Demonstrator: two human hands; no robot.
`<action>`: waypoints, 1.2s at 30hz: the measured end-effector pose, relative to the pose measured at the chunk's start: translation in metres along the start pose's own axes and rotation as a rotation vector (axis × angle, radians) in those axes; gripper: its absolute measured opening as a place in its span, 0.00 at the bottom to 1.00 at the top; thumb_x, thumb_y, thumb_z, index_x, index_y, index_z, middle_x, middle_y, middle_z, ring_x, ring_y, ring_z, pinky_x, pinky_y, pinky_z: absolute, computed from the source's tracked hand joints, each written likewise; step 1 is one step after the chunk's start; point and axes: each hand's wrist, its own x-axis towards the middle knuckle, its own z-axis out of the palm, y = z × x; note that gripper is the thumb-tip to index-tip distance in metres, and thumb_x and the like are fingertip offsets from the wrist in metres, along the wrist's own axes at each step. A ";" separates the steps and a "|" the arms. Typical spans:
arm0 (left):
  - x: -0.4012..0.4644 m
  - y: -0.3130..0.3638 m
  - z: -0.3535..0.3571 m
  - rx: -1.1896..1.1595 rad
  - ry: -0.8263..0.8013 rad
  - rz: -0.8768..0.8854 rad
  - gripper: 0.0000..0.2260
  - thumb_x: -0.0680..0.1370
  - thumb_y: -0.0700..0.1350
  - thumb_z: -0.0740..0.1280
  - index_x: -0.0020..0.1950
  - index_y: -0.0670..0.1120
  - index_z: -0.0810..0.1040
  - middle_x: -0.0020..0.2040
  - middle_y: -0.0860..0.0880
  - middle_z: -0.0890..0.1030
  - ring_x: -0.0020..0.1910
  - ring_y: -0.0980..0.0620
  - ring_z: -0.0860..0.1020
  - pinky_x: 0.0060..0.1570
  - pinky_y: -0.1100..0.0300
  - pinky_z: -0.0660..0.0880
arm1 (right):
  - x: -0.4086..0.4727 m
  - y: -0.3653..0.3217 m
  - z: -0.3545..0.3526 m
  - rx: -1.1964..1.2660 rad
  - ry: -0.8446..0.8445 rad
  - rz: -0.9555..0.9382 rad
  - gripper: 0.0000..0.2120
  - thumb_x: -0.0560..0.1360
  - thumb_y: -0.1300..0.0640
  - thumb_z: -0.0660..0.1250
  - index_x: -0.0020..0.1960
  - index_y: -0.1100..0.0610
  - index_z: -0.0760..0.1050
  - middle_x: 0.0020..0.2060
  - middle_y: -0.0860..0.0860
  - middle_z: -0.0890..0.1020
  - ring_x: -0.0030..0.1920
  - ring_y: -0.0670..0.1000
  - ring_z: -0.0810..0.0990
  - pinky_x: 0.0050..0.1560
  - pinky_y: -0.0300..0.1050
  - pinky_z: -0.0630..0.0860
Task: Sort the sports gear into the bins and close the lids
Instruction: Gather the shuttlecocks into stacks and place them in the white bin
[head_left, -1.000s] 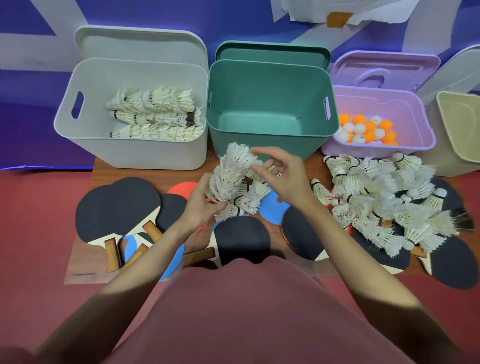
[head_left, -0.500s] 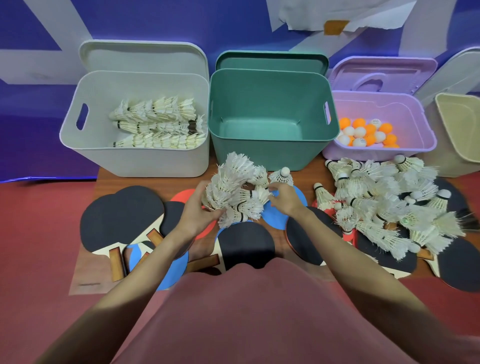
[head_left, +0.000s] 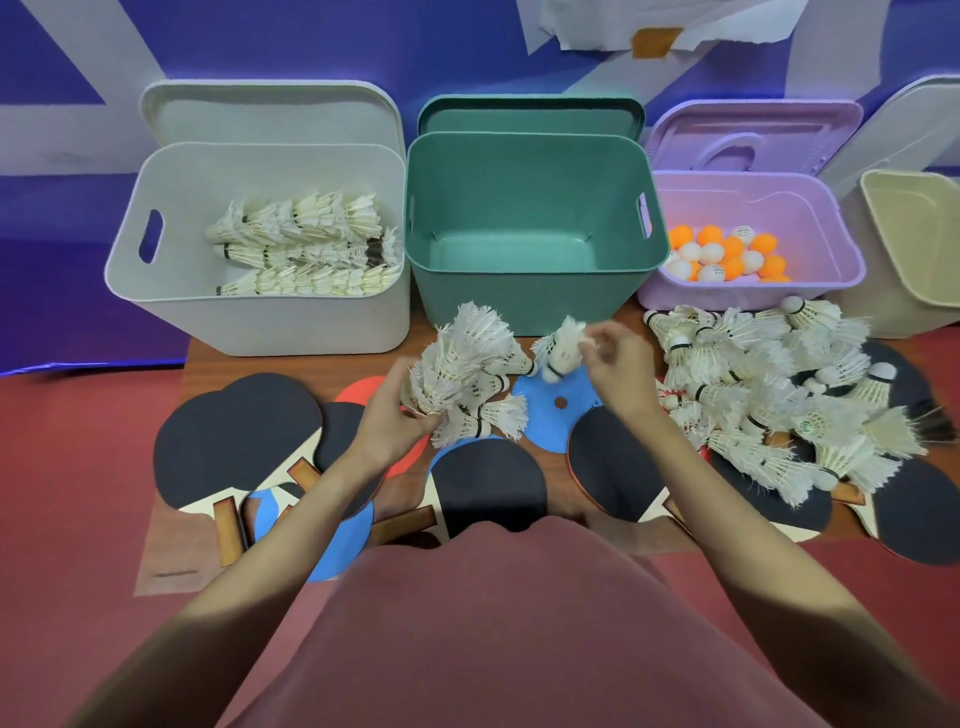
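L hand is curled round a nested stack of white shuttlecocks, gripping it near the lower end; stack leans up and right, feathers fanning toward the green bin. A couple of loose shuttles stick out sideways at the stack's base, just right of the L hand. R hand pinches a single shuttle w/ thumb and fingertips, other fingers loosely bent; that shuttle hangs cork-down, a bit blurred, just right of the stack top and not touching it as far as I can tell. Both hands sit in front of the green bin, above a blue disc.

Pile of loose shuttles lies right of the R hand, near it, spread over paddles. White bin, far left, holds three rows of stacked shuttles. Green bin in the middle shows only its bare floor. Purple bin on the right holds orange and white balls. Beige bin at far right edge, contents not visible. Lids stand propped behind the bins, all open.

Black-faced paddles lie across the front of the wooden table, w/ a red disc partly under them. Floor is red; backdrop behind is purple-blue w/ white stripes. Person wears a dull red top.
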 end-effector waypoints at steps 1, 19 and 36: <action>0.000 0.001 0.000 0.010 -0.007 0.003 0.26 0.66 0.34 0.75 0.54 0.59 0.71 0.47 0.62 0.80 0.48 0.62 0.78 0.50 0.63 0.74 | -0.005 -0.014 -0.008 0.115 0.123 -0.070 0.05 0.75 0.61 0.65 0.49 0.59 0.78 0.39 0.53 0.80 0.38 0.49 0.78 0.42 0.46 0.77; -0.009 0.008 0.000 -0.070 0.076 -0.067 0.26 0.66 0.28 0.74 0.59 0.46 0.71 0.50 0.56 0.78 0.45 0.71 0.76 0.46 0.74 0.72 | -0.035 -0.079 -0.002 0.326 0.089 -0.370 0.10 0.76 0.62 0.66 0.57 0.60 0.76 0.50 0.49 0.76 0.35 0.46 0.76 0.36 0.33 0.72; -0.019 0.012 -0.011 -0.115 0.096 -0.109 0.24 0.67 0.24 0.71 0.58 0.42 0.72 0.47 0.52 0.79 0.39 0.69 0.77 0.39 0.74 0.72 | -0.039 -0.014 0.078 -0.161 -0.363 0.339 0.05 0.70 0.68 0.63 0.41 0.62 0.77 0.41 0.57 0.82 0.49 0.58 0.80 0.48 0.53 0.78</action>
